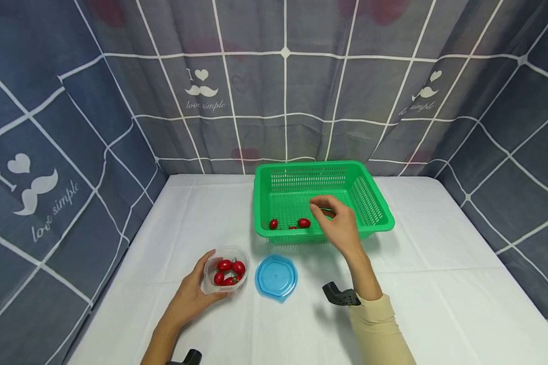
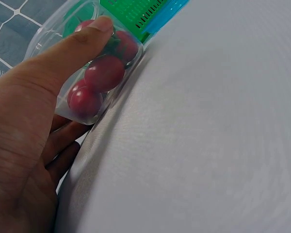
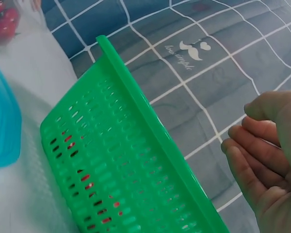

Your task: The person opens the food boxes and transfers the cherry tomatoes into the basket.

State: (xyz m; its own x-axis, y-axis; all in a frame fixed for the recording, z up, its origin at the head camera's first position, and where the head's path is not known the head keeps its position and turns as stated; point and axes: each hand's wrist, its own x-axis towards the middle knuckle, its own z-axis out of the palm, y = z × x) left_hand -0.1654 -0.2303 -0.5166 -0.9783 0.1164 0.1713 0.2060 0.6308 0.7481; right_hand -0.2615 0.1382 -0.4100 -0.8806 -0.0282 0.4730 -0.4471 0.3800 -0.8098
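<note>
"Gray checked curtains (image 1: 255,86) hang around a white-covered table (image 1: 438,304). What do the hands hold?"

"One left hand (image 1: 194,296) grasps one clear tub (image 1: 230,252), thumb and fingers on opposite sides, just left of one blue lid (image 1: 276,277). One right hand (image 1: 340,225), its grip released, hangs over one green basket (image 1: 262,197), fingers loosely bent, thumb apart."

"And the tomatoes?"

"At least four red tomatoes (image 1: 225,265) in the tub; three others (image 1: 304,223), one mostly hidden, near the basket's front wall."

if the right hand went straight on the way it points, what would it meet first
Most likely the inside of the green basket, since the right hand seems angled down and forward over it; depth leaves unclear whether floor or wall comes first.
</note>
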